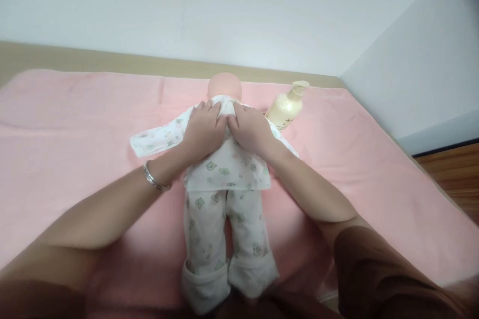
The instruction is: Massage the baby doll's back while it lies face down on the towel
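Note:
A baby doll (pixel 225 85) lies on a pink cloth with its bald head away from me. It wears a white printed top (pixel 224 169) and matching trousers (pixel 206 229) with turned-up cuffs. My left hand (pixel 205 128) rests flat on the upper left of the doll's torso, fingers stretched toward its shoulder. On the upper right of the torso lies my right hand (pixel 250 127), fingers extended the same way. The two thumbs nearly meet at the middle. Neither hand grips anything; both press on the cloth of the top. The doll's face is not visible.
A cream pump bottle (pixel 287 107) leans at a tilt to the right of the doll's head. The pink cloth (pixel 75 159) covers most of the table, whose tan edge (pixel 149 65) runs along a white wall (pixel 239 15). Wood-grain flooring (pixel 454 174) shows at the far right.

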`<control>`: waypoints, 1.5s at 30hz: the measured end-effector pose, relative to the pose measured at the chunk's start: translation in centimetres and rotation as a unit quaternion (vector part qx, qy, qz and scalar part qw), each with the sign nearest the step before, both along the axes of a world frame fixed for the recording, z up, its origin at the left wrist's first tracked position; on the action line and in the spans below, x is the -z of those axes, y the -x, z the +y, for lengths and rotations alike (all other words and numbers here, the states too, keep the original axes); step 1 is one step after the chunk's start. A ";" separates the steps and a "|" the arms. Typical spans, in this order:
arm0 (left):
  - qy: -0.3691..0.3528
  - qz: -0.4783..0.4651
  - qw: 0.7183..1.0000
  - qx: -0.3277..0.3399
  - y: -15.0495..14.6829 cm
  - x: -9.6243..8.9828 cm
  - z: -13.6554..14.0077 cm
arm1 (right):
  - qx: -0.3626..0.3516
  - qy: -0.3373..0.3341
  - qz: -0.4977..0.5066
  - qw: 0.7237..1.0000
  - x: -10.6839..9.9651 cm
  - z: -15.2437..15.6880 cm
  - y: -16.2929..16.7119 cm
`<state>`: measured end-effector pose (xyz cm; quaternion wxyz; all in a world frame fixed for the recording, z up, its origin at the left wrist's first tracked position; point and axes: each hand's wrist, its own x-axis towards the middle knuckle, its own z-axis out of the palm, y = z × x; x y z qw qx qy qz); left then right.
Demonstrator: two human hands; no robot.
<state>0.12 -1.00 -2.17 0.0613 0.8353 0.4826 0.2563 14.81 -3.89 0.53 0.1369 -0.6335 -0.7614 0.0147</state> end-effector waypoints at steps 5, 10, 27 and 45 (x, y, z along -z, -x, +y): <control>0.067 -0.016 0.997 -0.030 0.3 -1.1 1.1 | -0.024 -0.074 -0.053 0.996 0.2 -2.0 1.1; 0.067 -0.016 0.997 -0.042 0.0 -1.2 0.8 | -0.029 -0.050 0.009 0.998 0.8 -0.8 0.7; 0.054 -0.041 0.996 -0.060 -0.2 -0.1 1.0 | 0.014 -0.010 0.053 0.998 1.4 0.5 0.1; 0.084 -0.052 0.995 -0.018 0.5 -1.3 1.0 | -0.013 -0.032 -0.029 0.999 -0.2 -1.6 0.7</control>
